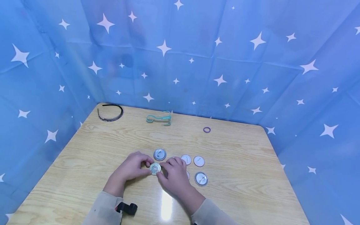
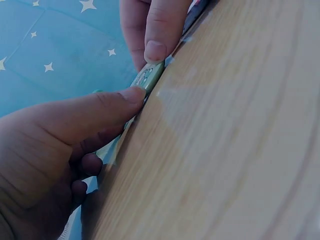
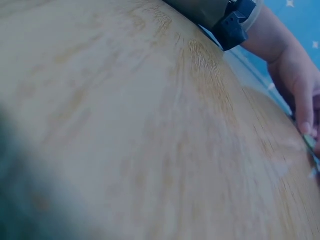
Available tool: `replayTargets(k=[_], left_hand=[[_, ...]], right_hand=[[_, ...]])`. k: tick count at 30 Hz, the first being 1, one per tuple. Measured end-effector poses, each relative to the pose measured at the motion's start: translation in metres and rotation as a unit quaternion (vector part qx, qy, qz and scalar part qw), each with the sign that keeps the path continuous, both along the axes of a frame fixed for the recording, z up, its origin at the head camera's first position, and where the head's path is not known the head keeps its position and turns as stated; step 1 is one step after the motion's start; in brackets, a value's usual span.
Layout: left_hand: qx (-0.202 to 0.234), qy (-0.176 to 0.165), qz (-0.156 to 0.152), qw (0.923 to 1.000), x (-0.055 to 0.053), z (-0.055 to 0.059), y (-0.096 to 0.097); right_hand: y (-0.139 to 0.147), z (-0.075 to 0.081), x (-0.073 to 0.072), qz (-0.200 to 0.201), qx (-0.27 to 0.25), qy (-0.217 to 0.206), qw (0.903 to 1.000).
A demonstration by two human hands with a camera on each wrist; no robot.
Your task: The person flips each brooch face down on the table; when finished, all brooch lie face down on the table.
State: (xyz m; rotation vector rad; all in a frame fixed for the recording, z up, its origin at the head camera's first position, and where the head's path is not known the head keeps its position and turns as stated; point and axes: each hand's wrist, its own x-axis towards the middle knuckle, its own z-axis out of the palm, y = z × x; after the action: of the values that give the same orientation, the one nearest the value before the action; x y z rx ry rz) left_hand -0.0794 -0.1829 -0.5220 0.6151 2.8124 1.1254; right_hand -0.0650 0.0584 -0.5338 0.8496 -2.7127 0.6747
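Observation:
A round green badge (image 1: 155, 168) with a printed front lies face up between both hands, low at the tabletop. My left hand (image 1: 130, 168) pinches its left edge with thumb and fingers; in the left wrist view the left thumb presses the rim of the badge (image 2: 151, 77). From the right, my right hand (image 1: 177, 175) grips the opposite edge. Just behind it is a pin-back badge (image 1: 159, 154), its silver back up. Beside the right hand lie more badges, pin side up: a larger one (image 1: 201, 179) and smaller ones (image 1: 198, 161), some partly hidden by that hand.
A black toothed headband (image 1: 111, 119) lies at the table's back left corner. A teal bent object (image 1: 160, 118), its kind unclear, sits near the back edge. To its right is a purple ring-shaped band (image 1: 207, 129). Blue star-patterned cloth (image 1: 191, 37) hangs around the wooden table (image 1: 239, 193).

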Motion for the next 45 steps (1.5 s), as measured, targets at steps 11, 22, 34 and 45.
replayTargets(k=[11, 22, 34, 45], left_hand=[[0.017, -0.041, 0.018, 0.9988, 0.0004, 0.0039, 0.0026], [0.038, -0.081, 0.041, 0.9952, 0.0008, 0.0064, 0.0031], [0.051, -0.069, 0.038, 0.9956, 0.0004, 0.002, 0.003], [0.066, -0.062, 0.022, 0.9957, 0.0005, -0.0006, 0.0015]], right_hand=[[0.0014, 0.0049, 0.0, -0.003, -0.018, -0.048, 0.9987], [0.0033, 0.0026, -0.001, 0.008, -0.047, -0.04, 0.998], [0.0022, -0.0009, -0.0034, 0.011, -0.09, -0.015, 0.9957], [0.0029, -0.002, -0.0041, 0.003, -0.115, -0.021, 0.9932]])
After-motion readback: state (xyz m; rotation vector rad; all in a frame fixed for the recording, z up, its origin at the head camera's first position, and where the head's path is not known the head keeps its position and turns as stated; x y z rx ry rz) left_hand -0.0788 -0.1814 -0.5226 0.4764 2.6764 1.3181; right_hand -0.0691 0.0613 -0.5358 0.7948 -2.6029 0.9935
